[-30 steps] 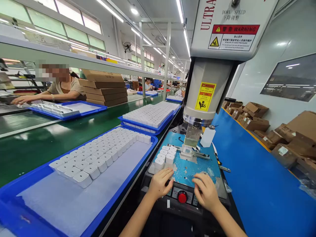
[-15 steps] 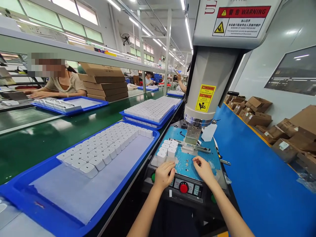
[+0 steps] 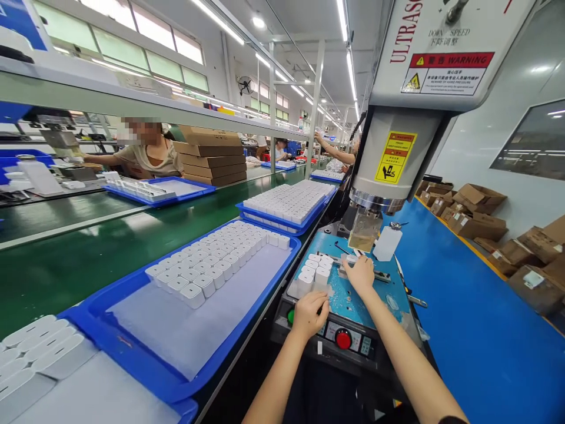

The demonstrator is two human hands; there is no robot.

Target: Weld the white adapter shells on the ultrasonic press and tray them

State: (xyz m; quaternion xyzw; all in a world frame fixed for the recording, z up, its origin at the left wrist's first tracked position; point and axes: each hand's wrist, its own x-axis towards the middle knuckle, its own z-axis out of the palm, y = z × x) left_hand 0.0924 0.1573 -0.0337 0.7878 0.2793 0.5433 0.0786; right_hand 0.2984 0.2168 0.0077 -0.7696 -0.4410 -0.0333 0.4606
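My right hand (image 3: pixel 361 275) reaches to the metal fixture (image 3: pixel 380 275) under the press head, its fingers closed round a small white plastic case (image 3: pixel 351 259) that they partly cover. Just above that hand is the clear-looking block (image 3: pixel 365 231) at the bottom of the press head. My left hand (image 3: pixel 310 313) rests at the front edge of the press base, loosely curled with the thumb apart and nothing visible in it. Right beyond its fingers, a small group of white plastic cases (image 3: pixel 322 275) stands on the blue work plate (image 3: pixel 342 300).
A blue tray (image 3: pixel 247 347) with rows of white cases stands to the left, with stacked trays (image 3: pixel 304 227) behind. A red button (image 3: pixel 343 338) sits on the base front. A white bottle (image 3: pixel 388 242) stands right of the press head. A co-worker (image 3: pixel 152 150) sits across the belt.
My right hand has moved from the plate's right front to the fixture and closed on the case. The press head sits higher above the fixture. My left hand stays near the front edge.
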